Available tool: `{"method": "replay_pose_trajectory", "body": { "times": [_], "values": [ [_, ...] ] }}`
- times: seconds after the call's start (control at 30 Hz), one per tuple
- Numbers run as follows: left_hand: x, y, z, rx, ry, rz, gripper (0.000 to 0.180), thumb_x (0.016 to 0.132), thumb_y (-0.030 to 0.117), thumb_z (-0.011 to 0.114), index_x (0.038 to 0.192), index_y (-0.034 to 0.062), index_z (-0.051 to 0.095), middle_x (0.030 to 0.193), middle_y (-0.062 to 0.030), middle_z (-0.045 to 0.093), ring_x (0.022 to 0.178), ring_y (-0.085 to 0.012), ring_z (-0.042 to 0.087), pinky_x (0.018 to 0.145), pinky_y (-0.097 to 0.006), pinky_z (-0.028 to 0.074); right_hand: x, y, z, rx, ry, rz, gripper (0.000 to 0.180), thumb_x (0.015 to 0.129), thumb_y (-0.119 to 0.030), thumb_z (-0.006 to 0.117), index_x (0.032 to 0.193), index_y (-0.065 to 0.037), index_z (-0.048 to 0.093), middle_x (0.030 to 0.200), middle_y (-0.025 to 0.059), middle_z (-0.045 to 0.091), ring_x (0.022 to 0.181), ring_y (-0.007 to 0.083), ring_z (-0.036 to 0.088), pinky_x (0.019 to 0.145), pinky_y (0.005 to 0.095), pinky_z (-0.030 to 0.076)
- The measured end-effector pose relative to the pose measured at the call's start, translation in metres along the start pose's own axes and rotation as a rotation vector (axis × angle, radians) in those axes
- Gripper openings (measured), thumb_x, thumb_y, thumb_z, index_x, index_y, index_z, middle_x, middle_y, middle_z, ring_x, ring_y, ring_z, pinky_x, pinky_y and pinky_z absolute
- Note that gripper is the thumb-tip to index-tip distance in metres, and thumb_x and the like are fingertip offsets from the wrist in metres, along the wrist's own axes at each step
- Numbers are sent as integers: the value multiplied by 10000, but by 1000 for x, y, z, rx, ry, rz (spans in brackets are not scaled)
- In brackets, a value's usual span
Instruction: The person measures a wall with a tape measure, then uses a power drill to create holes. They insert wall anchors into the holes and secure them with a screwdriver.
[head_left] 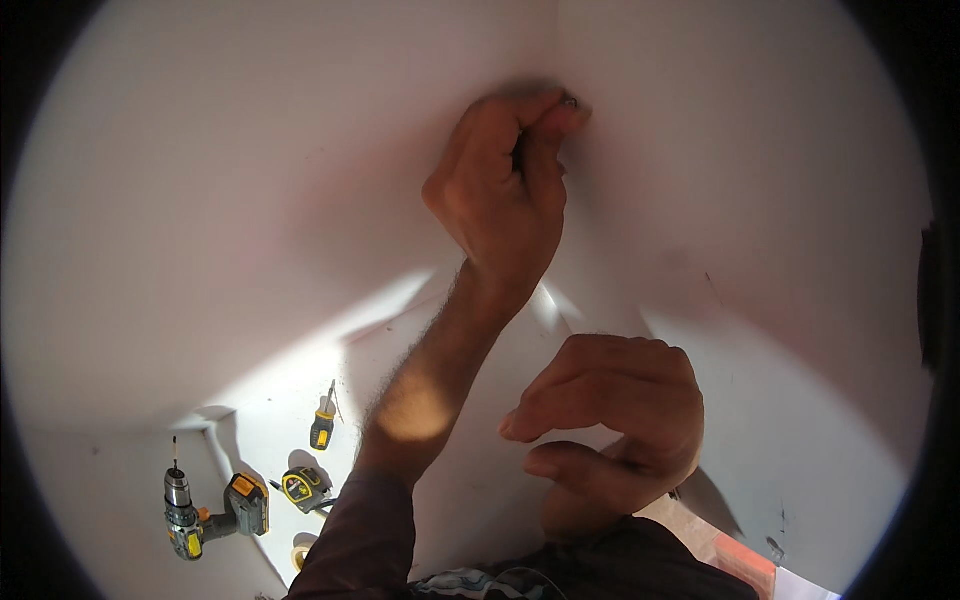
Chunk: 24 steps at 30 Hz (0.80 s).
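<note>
My left hand (505, 180) reaches up to the seam where two white panels (720, 160) meet. Thumb and forefinger pinch a small, dark metal piece (570, 102) there; only its tip shows, too little to name its kind. Lower down and to the right, my right hand (620, 415) hangs in front of my body. Its fingers are curved and the thumb stands apart from them, with nothing visible in the gap.
At the lower left are a cordless drill (187, 520) with a bit in its chuck, a yellow-and-black screwdriver (322, 425), a tape measure (301, 488) and part of a pale roll (301, 556). White panels surround my arms on both sides.
</note>
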<state>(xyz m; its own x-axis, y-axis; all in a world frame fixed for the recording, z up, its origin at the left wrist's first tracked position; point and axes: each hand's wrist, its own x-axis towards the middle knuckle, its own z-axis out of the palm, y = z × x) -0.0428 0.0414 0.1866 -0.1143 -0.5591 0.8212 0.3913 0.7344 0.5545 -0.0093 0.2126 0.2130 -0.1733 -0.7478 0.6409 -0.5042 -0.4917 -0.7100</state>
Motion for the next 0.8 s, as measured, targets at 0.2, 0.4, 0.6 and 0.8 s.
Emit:
{"method": "replay_pose_trajectory", "body": {
  "times": [0.2, 0.4, 0.6, 0.8],
  "values": [
    [0, -6, 2, -23, 21, 57, 40, 913, 45, 802, 946, 27, 789, 785, -44, 771, 587, -76, 666, 497, -234, 547, 2, 0, 4, -10, -13, 8, 274, 748, -35, 847, 998, 48, 771, 835, 149, 754, 668, 203, 715, 536, 282, 545],
    [-1, -10, 0, -51, 14, 15, 44, 918, 33, 793, 959, 20, 793, 835, -54, 785, 599, -82, 677, 504, -229, 530, 3, 2, 7, -26, 0, -11, 272, 722, -35, 860, 961, 54, 764, 814, 146, 762, 661, 212, 712, 539, 286, 548],
    [-1, 0, -2, -52, -27, -24, 84, 923, 16, 780, 1006, 11, 791, 880, -71, 793, 641, -119, 725, 562, -239, 560, -3, -4, 5, -40, 85, 103, 249, 723, -46, 858, 929, 48, 756, 803, 138, 766, 676, 213, 713, 542, 294, 530],
    [-7, -2, -15, 0, -44, -10, 170, 921, -22, 739, 1075, 49, 753, 910, -66, 781, 657, -155, 738, 566, -277, 578, -7, -8, -6, -18, 63, 186, 277, 717, 32, 836, 988, 44, 779, 876, 154, 758, 733, 252, 739, 638, 327, 576]
  ]
}}
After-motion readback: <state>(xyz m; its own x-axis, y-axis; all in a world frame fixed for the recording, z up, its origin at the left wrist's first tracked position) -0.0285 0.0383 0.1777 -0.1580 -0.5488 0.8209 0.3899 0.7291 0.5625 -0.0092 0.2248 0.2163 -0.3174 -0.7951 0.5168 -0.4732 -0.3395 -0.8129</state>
